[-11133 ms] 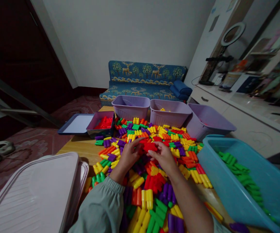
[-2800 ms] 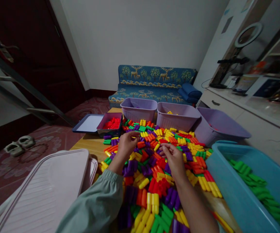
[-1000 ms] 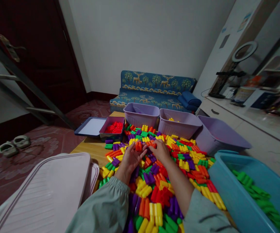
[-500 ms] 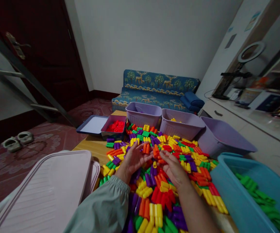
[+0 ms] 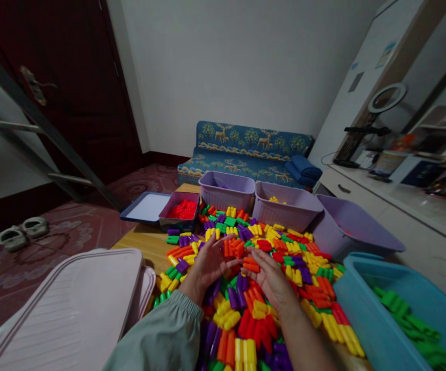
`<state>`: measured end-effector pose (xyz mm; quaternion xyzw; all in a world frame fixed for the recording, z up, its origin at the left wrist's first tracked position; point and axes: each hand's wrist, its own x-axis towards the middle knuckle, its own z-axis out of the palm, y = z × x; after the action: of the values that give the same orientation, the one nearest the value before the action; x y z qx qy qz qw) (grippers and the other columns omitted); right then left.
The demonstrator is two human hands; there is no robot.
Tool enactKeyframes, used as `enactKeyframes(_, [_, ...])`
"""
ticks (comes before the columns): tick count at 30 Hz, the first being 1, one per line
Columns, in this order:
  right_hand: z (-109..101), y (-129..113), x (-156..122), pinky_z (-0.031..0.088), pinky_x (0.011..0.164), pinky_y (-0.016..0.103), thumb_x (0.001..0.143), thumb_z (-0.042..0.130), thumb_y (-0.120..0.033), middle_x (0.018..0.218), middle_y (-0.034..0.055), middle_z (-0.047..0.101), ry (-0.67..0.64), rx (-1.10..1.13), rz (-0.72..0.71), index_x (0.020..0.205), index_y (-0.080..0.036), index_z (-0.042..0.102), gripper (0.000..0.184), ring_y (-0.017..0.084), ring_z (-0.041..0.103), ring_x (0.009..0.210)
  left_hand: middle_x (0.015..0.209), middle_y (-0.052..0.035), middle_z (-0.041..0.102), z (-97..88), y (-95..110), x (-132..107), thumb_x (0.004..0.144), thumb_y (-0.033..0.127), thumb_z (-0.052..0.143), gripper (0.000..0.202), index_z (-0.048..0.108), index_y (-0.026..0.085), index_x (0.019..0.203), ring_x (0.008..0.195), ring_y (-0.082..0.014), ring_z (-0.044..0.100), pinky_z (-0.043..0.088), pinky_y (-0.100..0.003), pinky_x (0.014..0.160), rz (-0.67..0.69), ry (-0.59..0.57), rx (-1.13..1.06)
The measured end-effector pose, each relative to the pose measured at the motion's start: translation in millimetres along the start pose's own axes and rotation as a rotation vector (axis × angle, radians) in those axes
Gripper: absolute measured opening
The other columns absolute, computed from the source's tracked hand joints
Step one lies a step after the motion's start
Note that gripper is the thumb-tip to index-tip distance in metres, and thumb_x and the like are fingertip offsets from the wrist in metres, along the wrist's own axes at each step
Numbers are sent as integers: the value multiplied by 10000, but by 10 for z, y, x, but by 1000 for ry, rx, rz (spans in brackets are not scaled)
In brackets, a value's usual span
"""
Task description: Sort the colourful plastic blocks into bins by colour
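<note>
Across the near part of a light-brown wooden counter (image 5: 149,238) spreads a dense pile of red, orange, yellow, green and purple ribbed plastic pieces (image 5: 255,327), flanked by pale pink ribbed plastic lids (image 5: 76,304) and a teal rectangular plastic bin (image 5: 370,320) holding green pieces (image 5: 410,319). Above its middle, the left hand (image 5: 209,263), fingers spread wide, loosely supports a pair of orange ribbed pieces (image 5: 229,247); the right hand (image 5: 271,281) has its grip half curled around another orange piece (image 5: 251,264). Half a second ago only one showed at the left hand, so orange appears to be gathering there. Beyond, a dark-sided rectangular box (image 5: 179,223) contains red pieces (image 5: 183,209). Farther right stand three lilac plastic tubs (image 5: 226,198): yellow pieces (image 5: 274,199) show in the middle one; the others' contents are hard to make out.
</note>
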<state>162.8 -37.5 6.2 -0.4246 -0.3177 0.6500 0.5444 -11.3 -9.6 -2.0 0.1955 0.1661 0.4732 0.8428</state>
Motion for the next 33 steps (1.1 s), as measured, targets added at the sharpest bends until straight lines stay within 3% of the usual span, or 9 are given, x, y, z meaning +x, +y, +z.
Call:
enactKeyframes(8, [51,-2,-25,581,723,319,631,814,-408,1025,65,634,10,-45,-7,964,-194,670,421,191,644,912,1121,-199,666,38,5,-11,923,489,447,522,532,97,1257,1028,-289,657,539,-390,812,17,16,10])
enactKeyframes(16, [71,34,-38,583,706,322,653,794,-408,1155,83,618,-18,-158,4,1153,-241,588,566,210,666,935,1270,-157,597,100,-30,-64,919,521,443,559,533,151,1329,1131,-258,591,483,-347,892,-9,-126,107])
enactKeyframes(22, [128,33,-82,582,718,339,608,820,-417,1236,98,585,-17,-260,-37,1252,-260,517,729,236,639,1018,1296,-118,578,185,-50,-114,934,544,386,557,537,204,1349,1237,-267,500,352,-413,1047,-1,-220,169])
enactKeyframes(33, [196,-25,-136,570,692,318,596,823,-377,1239,104,600,-55,-313,-52,1263,-274,543,730,243,645,996,1385,-123,501,176,-46,-119,901,624,371,639,481,239,1398,1294,-294,448,330,-456,1066,9,-220,113])
